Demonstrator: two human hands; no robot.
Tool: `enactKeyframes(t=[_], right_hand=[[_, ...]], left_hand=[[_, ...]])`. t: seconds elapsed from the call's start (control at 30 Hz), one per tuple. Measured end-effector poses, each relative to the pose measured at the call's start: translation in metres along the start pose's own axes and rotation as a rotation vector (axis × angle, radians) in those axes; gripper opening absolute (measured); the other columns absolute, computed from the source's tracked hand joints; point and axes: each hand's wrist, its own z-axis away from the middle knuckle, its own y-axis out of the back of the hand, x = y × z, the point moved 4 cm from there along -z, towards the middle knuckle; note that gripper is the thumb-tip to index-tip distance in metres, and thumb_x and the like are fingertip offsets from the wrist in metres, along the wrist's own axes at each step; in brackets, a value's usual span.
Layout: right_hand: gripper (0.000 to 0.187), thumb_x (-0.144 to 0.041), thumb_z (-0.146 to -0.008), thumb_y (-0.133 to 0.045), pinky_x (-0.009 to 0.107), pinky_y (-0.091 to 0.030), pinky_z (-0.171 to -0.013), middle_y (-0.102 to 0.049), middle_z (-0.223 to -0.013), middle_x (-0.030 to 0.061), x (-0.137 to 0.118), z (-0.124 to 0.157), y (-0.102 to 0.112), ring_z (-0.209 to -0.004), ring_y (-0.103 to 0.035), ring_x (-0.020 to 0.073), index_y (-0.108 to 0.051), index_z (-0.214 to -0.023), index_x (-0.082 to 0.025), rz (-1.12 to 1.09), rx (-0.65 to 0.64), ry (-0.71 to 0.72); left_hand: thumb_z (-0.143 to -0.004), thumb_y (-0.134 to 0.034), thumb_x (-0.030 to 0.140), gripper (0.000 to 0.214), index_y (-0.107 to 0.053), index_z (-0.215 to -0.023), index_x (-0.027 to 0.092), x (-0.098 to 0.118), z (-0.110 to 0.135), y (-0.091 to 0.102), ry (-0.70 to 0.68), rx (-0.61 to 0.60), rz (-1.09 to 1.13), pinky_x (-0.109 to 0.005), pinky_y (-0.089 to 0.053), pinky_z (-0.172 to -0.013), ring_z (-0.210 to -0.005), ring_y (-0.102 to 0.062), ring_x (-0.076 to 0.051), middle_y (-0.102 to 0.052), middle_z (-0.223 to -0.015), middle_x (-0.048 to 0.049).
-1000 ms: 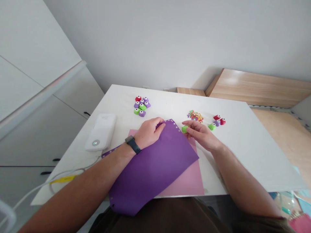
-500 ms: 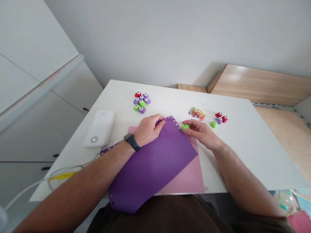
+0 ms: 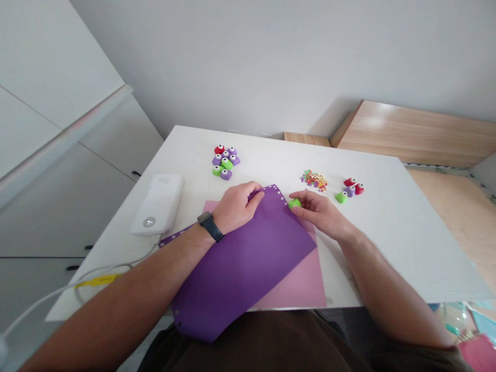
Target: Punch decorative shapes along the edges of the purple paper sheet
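Observation:
A purple paper sheet (image 3: 244,263) with a row of punched holes along its far edge lies across a pink sheet (image 3: 302,289) on the white table (image 3: 406,243). My left hand (image 3: 236,206), a dark watch on its wrist, pinches the purple sheet's far corner. My right hand (image 3: 320,212) is closed on a small green punch (image 3: 294,203) set against the sheet's perforated edge.
A cluster of purple, green and red punches (image 3: 225,161) sits at the back left. A few more punches (image 3: 351,190) and a pile of coloured confetti (image 3: 313,180) lie at the right. A white device (image 3: 158,203) with a cable lies at the left. Wooden boards (image 3: 418,134) lean behind.
The green punch in my right hand has slid a little left along the purple sheet's edge. My left hand keeps its hold; the view has shifted slightly.

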Motion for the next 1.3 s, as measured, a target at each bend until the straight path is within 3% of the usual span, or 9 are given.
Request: enactKeyframes(t=[0.37,1.3], right_hand=[[0.043,-0.042,-0.085,-0.076,0.032,-0.045,-0.070,-0.056,-0.084,-0.0008,-0.0016,-0.0005,0.0020,-0.075,-0.052,0.0144,-0.066,-0.121,-0.021,0.016,0.030,0.011],[0.042,-0.043,-0.086,-0.076,0.035,-0.050,-0.075,-0.065,-0.094,0.0026,-0.0002,0.0011,0.0018,-0.080,-0.059,0.0170,-0.067,-0.122,-0.024,0.025,0.008,0.003]], left_hand=[[-0.101,-0.050,0.035,0.022,-0.067,-0.100,0.021,0.0003,0.0003,0.0003,0.013,-0.006,0.006,-0.032,-0.048,-0.078,-0.087,-0.068,-0.020,-0.074,-0.095,-0.0028],[-0.101,-0.049,0.035,0.022,-0.066,-0.099,0.021,-0.0014,0.0002,-0.0015,0.009,-0.005,-0.002,-0.033,-0.047,-0.078,-0.086,-0.068,-0.020,-0.074,-0.095,-0.0032]])
